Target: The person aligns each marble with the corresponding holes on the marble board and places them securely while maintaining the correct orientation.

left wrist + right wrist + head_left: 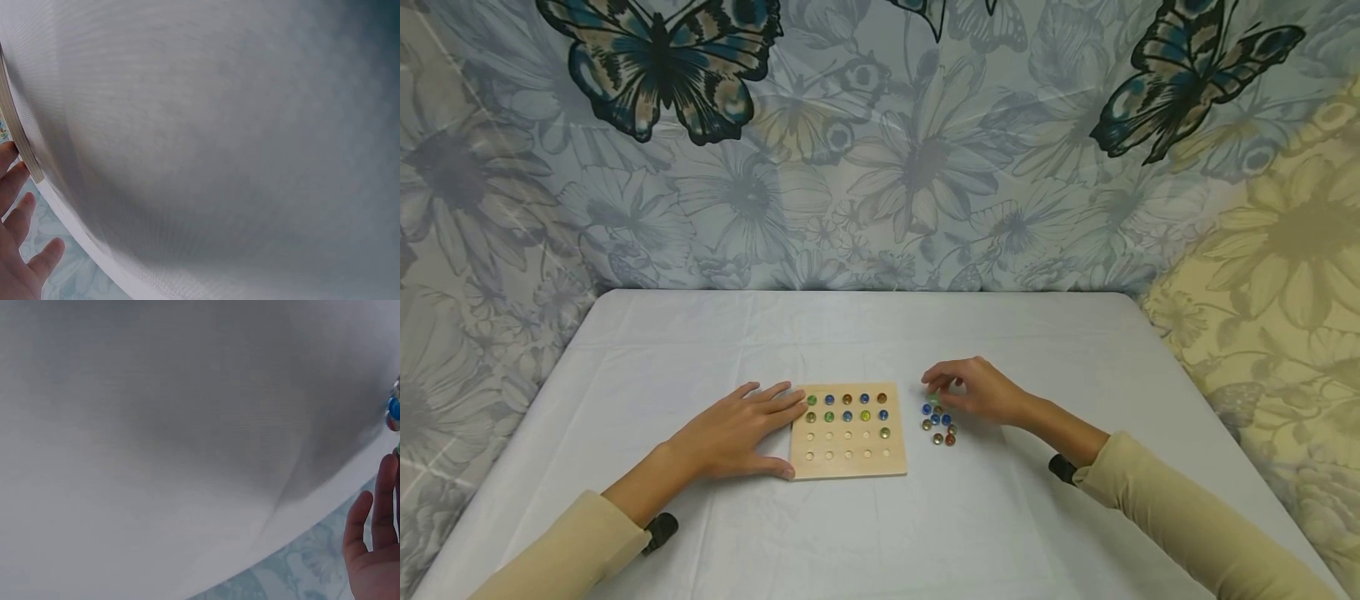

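In the head view, a pale wooden board [838, 467] with rows of round hollows lies on the table. Coloured glass marbles fill its two upper rows, and one more marble [885, 433] sits at the right of the third row. My left hand [733, 433] rests at the board's left edge, fingers spread at the upper corner and thumb at the lower one. Right of the board, my right hand [981, 392] has its thumb and bent fingers at a green marble [933, 399], pinching it at the top of a loose cluster of marbles [936, 419].
A white cloth [760, 333] covers the table. Behind it hangs a fabric backdrop [887, 208] printed with flowers and butterflies. Black wrist cameras sit under the left wrist [661, 533] and the right wrist [1062, 468].
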### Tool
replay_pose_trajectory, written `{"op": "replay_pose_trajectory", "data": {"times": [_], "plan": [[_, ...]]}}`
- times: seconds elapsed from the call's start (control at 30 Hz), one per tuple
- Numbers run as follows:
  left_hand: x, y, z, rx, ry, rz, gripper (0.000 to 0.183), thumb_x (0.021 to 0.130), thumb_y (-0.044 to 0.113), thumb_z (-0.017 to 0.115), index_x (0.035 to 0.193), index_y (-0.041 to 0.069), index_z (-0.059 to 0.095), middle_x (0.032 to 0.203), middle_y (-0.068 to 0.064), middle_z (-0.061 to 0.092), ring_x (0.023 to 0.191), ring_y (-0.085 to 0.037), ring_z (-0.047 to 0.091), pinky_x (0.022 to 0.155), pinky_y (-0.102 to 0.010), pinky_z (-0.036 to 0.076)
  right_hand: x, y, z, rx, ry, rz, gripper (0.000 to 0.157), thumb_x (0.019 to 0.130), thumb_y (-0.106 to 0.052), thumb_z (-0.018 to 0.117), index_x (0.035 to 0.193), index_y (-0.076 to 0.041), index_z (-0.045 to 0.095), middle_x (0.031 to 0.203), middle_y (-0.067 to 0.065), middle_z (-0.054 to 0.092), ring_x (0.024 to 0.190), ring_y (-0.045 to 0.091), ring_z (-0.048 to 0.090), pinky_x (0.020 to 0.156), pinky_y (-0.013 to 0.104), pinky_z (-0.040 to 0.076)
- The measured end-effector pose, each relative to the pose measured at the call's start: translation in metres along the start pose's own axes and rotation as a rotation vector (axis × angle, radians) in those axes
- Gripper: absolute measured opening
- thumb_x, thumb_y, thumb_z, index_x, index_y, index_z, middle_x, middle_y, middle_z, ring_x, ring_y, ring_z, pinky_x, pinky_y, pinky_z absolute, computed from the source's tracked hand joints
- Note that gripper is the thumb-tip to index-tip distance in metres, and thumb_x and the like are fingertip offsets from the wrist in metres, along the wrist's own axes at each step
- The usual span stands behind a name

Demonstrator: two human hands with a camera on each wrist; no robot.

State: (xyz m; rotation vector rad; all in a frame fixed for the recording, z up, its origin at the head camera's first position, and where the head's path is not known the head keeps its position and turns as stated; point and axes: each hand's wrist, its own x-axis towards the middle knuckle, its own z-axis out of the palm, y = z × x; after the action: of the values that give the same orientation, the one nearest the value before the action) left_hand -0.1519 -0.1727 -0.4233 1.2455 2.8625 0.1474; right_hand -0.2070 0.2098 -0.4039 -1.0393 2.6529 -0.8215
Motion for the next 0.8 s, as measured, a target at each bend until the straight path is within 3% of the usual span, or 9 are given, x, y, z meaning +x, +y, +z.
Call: {"op": "replay_pose_trajectory", "data": {"times": [0.33, 0.8], "plan": [[0.001, -0.001, 0.001, 0.006, -0.015, -0.009, 0.091, 0.075, 0.078, 0.043, 0.144, 0.019, 0.036, 0.148, 0.003, 0.031, 0.136, -0.020, 0.026, 0.107, -0.049, 0.023, 0.003, -0.017, 0.005, 0.031, -0.011, -0.077, 0.028, 0.083, -0.006, 0.068, 0.110, -0.008, 0.064, 0.096, -0.004, 0.069, 0.087, 0.005, 0.062, 0.076, 0.032, 0.050], [0.000, 0.000, 0.001, 0.000, -0.019, -0.017, 0.091, 0.075, 0.078, 0.043, 0.144, 0.019, 0.035, 0.149, 0.004, 0.030, 0.137, -0.020, 0.025, 0.107, -0.048, 0.022, 0.005, -0.041, 0.017, 0.120, -0.065, -0.107, 0.027, 0.084, -0.009, 0.067, 0.110, -0.009, 0.064, 0.096, -0.004, 0.069, 0.085, 0.001, 0.060, 0.074, 0.033, 0.051]]}}
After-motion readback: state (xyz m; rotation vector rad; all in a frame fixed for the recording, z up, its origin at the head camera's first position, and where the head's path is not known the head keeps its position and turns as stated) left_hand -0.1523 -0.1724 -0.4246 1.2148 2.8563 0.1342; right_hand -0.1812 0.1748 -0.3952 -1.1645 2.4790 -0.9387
